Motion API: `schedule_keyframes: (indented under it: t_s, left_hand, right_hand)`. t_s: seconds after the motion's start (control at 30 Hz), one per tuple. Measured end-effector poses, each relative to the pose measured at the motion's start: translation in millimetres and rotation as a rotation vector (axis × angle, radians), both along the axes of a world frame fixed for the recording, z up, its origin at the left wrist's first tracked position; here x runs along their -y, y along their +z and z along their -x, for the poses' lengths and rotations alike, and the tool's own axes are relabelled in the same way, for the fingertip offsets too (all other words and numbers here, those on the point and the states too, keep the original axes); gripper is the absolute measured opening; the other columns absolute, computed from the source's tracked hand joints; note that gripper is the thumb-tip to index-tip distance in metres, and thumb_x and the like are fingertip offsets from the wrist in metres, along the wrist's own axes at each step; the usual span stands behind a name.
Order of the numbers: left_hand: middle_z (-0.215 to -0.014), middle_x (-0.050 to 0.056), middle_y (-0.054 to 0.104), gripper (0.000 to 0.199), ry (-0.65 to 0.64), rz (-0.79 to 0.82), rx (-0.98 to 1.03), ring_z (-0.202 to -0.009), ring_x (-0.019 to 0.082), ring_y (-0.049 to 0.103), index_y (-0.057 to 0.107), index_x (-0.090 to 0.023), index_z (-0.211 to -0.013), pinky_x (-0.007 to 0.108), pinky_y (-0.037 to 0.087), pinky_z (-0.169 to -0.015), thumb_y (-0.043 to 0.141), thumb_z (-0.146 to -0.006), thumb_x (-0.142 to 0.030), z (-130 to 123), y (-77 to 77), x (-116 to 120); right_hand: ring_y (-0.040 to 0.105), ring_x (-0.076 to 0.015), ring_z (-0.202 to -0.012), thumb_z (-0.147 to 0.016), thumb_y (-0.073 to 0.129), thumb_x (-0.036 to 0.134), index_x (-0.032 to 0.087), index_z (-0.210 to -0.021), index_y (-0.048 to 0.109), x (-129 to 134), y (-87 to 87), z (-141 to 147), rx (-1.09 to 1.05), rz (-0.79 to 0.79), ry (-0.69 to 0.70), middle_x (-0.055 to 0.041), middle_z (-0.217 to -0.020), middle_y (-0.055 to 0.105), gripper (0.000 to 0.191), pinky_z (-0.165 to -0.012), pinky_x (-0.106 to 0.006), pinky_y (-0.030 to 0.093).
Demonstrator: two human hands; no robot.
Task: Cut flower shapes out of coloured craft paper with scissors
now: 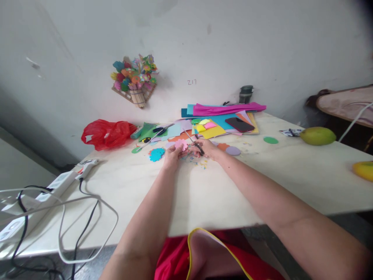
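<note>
Between the fingers of my left hand (172,156) is a pink paper flower (181,145) with a scalloped edge. My right hand (206,148) is closed around a pair of scissors (199,148), whose blade points up and left, close to the flower. A blue scalloped paper piece (157,154) lies to the left of my left hand. Beside my right wrist are a lavender paper circle (233,150) and an orange paper piece (223,146). Small paper scraps (202,163) are scattered below my hands.
Coloured paper sheets (214,129) and a dark phone (239,125) lie at the back. A red plastic bag (107,134) sits back left, near a second pair of scissors (159,131). Cables and a power strip (56,186) occupy the left; a green mango (317,136) rests right.
</note>
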State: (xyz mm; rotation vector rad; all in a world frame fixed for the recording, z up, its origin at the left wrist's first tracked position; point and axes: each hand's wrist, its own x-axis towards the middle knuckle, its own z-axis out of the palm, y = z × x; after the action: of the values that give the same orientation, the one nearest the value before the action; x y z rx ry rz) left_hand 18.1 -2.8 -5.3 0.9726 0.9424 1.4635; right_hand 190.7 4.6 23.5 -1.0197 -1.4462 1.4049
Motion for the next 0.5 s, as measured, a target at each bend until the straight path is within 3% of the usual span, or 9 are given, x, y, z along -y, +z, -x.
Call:
schedule_keyframes:
  t_s: [0.1,0.2,0.5]
  left_hand:
    - [-0.076,0.006,0.074,0.036,0.005,0.008,-0.005,-0.066,0.017,0.07,0.07,-0.014,-0.08,0.029,0.057,-0.067,0.091,-0.062,-0.037,1,-0.7,-1]
    - [-0.072,0.004,0.072,0.037,0.002,0.008,0.003,-0.064,0.016,0.069,0.069,-0.013,-0.077,0.029,0.057,-0.067,0.091,-0.061,-0.037,2,-1.5,-2]
    - [-0.074,0.006,0.074,0.032,-0.003,0.009,0.046,-0.069,0.019,0.072,0.069,-0.013,-0.079,0.029,0.058,-0.068,0.09,-0.062,-0.029,2,-3.6,-3]
  right_hand:
    - [0.051,-0.007,-0.036,-0.07,0.087,0.018,0.013,-0.081,0.064,3,1.8,-2,0.064,0.034,0.073,0.0011,-0.052,0.064,0.026,-0.027,-0.014,0.023]
    - [0.052,-0.0065,-0.037,-0.073,0.085,0.019,0.014,-0.083,0.065,5,2.1,-3,0.081,0.042,0.13,0.0016,-0.054,0.065,0.023,-0.027,-0.013,0.024]
    - [0.047,-0.005,-0.033,-0.077,0.081,0.04,0.014,-0.076,0.061,2,-9.3,-8,-0.011,-0.002,0.135,0.0024,-0.051,0.062,0.032,-0.027,-0.014,0.022]
